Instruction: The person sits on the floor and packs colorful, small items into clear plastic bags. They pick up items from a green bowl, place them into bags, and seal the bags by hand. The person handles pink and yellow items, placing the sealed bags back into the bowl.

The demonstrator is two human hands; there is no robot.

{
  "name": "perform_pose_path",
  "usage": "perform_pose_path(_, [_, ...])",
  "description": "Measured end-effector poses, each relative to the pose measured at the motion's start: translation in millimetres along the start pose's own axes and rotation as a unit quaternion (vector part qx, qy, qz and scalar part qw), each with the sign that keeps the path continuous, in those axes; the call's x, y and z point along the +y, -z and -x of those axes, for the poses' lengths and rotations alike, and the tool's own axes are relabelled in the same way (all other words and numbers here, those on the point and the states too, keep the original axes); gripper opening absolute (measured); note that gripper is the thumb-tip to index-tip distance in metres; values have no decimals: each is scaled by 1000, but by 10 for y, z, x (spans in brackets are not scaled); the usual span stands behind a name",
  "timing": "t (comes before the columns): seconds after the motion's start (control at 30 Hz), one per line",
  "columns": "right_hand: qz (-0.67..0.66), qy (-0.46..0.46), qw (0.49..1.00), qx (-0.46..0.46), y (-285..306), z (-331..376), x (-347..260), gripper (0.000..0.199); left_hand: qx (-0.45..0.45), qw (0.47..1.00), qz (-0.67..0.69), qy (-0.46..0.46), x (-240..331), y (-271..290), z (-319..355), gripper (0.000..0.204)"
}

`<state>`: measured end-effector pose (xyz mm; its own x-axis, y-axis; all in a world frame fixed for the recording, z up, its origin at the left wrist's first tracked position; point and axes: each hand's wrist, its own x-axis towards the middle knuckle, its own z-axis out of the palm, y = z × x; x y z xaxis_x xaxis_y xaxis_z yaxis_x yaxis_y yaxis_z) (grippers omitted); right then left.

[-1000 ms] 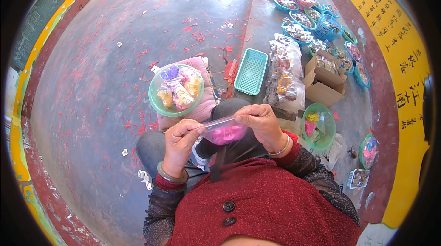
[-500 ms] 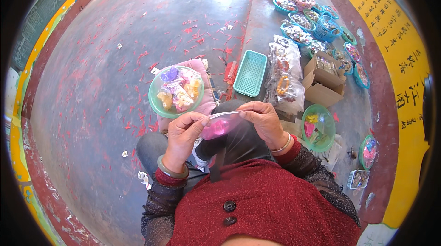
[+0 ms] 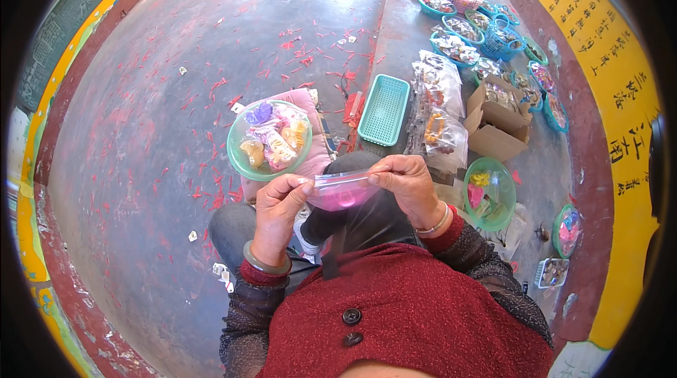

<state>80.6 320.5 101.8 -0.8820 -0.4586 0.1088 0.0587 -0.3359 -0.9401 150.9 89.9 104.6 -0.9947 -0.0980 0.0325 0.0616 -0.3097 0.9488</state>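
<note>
Your left hand [image 3: 276, 216] pinches the left top corner of a clear bag [image 3: 343, 180], your right hand [image 3: 405, 187] its right one, pink contents [image 3: 345, 199] above your lap [image 3: 363, 233], green bowl [image 3: 243, 161] overhanging the pink cushion [image 3: 319, 147] at left

Top strip [image 3: 341, 179] of the clear bag [image 3: 344, 199] now broad in view, only a thin edge a moment earlier.

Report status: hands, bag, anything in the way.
Left hand and right hand pinching opposite ends of the top edge. Clear zip-top bag between them, pink contents inside. Green plastic basin beyond left hand, apart from bag.
</note>
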Motion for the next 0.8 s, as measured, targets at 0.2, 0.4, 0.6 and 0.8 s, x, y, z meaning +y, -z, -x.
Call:
perform_pose_path(0.2, [108, 24, 994, -20, -20, 31, -59, 4, -47, 997, -68, 5, 135, -97, -42, 18])
perform_pose_path(0.4, [213, 89, 972, -48, -48, 16, -23, 7, -135, 911, -350, -174, 179, -111, -163, 19])
perform_pose_path(0.6, [248, 110, 961, -53, -45, 1, 6, 8, -149, 879, -399, -213, 200, -157, -181, 13])
perform_pose_path(0.8, [232, 92, 966, -71, -20, 10, 4, 6, -126, 912, -350, -170, 153, -175, -129, 9])
